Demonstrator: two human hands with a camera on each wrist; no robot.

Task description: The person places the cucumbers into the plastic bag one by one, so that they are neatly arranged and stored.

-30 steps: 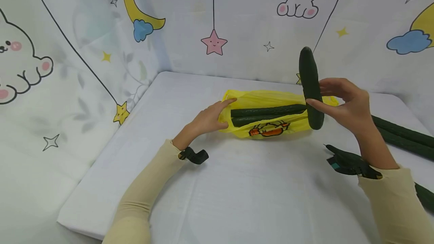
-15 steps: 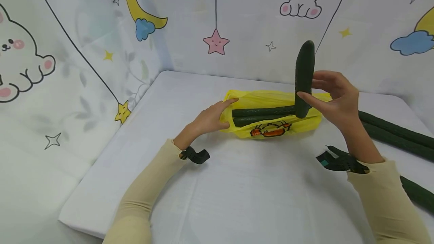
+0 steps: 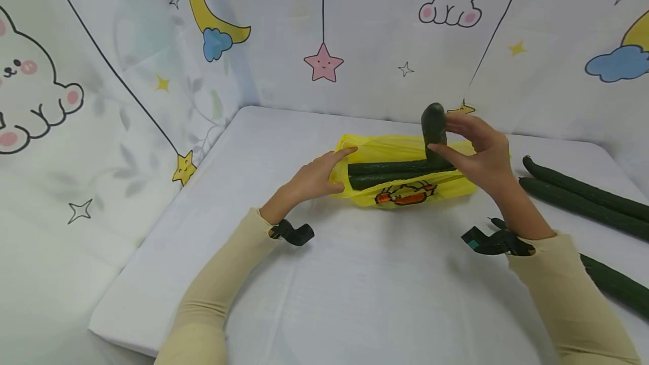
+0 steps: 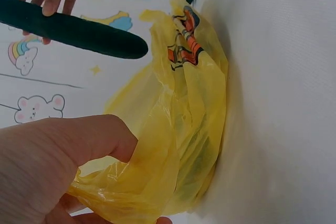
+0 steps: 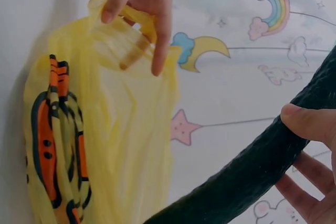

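Observation:
A yellow plastic bag (image 3: 405, 145) with an orange-and-black print lies on its side, with dark green cucumbers (image 3: 385, 168) inside showing through its long opening. My left hand (image 3: 313, 178) holds the bag's left end, thumb and fingers spread around the film; in the left wrist view the thumb bends over the yellow film (image 4: 184, 124). My right hand (image 3: 479, 154) grips another cucumber (image 3: 434, 128) between thumb and fingers. It is tilted above the right part of the bag, its lower end overlapping the bag's opening in the head view. In the right wrist view this cucumber (image 5: 247, 166) crosses the lower right.
Two long cucumbers (image 3: 583, 199) lie side by side at the right of the white table (image 3: 355, 286). Another cucumber (image 3: 616, 283) lies nearer, partly behind the right forearm. A patterned cloth wall (image 3: 284, 27) stands behind and at the left.
My right hand has moved left with the cucumber, which has come down and tipped so that its end faces the camera more. The left hand stays at the bag.

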